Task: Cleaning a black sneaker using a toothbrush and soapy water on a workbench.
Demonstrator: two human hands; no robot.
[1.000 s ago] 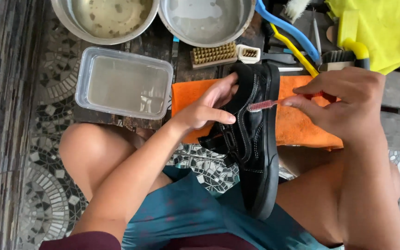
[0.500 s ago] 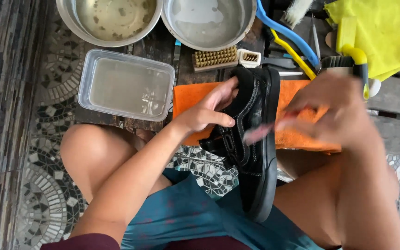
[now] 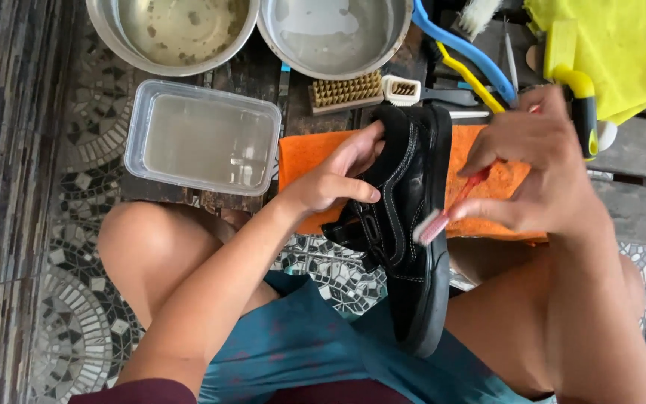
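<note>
Over orange cloth (image 3: 315,153), toothbrush (image 3: 443,213) slid down shoe (image 3: 409,224)

Bowls: two round metal bowls at 12 o'clock, the left bowl (image 3: 172,30) holding murky water with specks, the right bowl (image 3: 334,31) holding clearer water.
Tub: clear plastic rectangular tub (image 3: 203,136) at 10 o'clock, filled with water, just below the left bowl.
Brushes: wooden brush with brass bristles (image 3: 344,91) and a small white brush (image 3: 402,90) side by side under the right bowl.
Long handles: blue handle (image 3: 463,51) and yellow handle (image 3: 474,82) at 1 o'clock, lying slantwise.
Cloths: yellow cloth (image 3: 622,49) at 2 o'clock; orange cloth (image 3: 312,153) near centre.
Floor: mosaic tile floor (image 3: 76,247) at 8 o'clock.
</note>
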